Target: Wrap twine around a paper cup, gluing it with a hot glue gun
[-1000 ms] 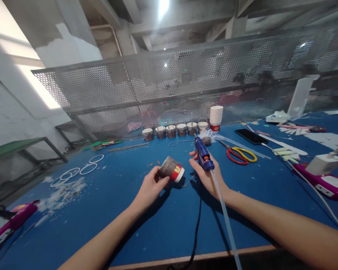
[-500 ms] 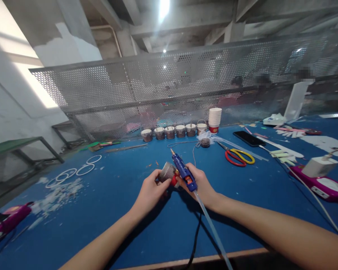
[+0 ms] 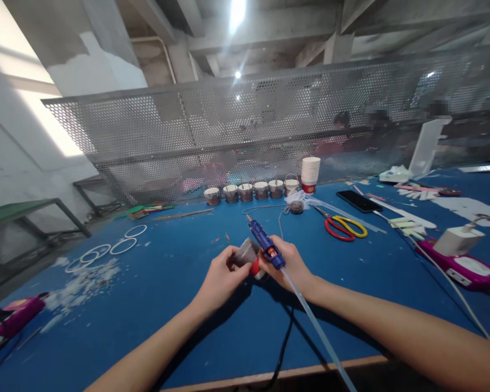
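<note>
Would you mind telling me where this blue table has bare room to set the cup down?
Bare blue table lies left of the left hand, bordered by the white rings and white scraps. Another patch sits between the right hand and the scissors. Crowded: the back row of cups, and the right side around the phone.

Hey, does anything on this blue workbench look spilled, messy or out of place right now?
Yes: white scraps lie scattered over the blue table at the far left, beside loose white rings. Elsewhere things look orderly: small cups stand in a row, and the left hand and right hand hold a cup and glue gun.
</note>
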`<state>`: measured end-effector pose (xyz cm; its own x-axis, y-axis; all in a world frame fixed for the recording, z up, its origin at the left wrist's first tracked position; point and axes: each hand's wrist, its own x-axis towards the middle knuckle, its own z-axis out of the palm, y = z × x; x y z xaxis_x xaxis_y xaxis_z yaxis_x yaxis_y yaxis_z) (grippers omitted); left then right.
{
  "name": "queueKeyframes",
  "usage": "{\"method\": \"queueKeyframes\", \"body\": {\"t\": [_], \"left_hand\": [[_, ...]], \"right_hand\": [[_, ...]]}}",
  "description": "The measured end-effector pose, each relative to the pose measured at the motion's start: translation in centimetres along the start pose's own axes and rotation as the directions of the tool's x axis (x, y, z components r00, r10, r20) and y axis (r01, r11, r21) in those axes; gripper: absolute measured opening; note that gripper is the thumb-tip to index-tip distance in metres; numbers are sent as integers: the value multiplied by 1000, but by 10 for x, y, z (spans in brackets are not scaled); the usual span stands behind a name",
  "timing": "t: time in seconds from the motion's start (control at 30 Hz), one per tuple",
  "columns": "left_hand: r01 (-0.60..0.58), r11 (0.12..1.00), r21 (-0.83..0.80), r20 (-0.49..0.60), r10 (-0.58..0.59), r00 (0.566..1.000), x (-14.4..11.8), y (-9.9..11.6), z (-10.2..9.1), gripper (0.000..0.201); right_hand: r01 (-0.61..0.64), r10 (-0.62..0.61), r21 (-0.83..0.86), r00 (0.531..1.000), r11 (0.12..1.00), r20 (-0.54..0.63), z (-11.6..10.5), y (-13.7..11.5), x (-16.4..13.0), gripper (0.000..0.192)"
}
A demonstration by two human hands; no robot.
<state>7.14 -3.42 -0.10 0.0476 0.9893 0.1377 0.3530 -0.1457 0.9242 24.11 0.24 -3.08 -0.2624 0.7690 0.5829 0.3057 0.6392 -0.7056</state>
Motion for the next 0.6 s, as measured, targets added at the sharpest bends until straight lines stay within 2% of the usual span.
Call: {"method": "queueKeyframes", "body": {"t": [0.13,0.4,0.6], "left_hand": [[-9,998,-57,57,12,998,4,-1,-4,20],[-14,991,-135,159,36,987,7,-3,-13,21],[-36,981,-189,199,75,977,9,-8,-17,23]], "right_hand": [[-21,23,31,999,999,-48,4,8,2,10],[27,-27,59,1000,998,2,1,5,1,8],[6,-1,61,997,998,-73,4,15,5,10]]}}
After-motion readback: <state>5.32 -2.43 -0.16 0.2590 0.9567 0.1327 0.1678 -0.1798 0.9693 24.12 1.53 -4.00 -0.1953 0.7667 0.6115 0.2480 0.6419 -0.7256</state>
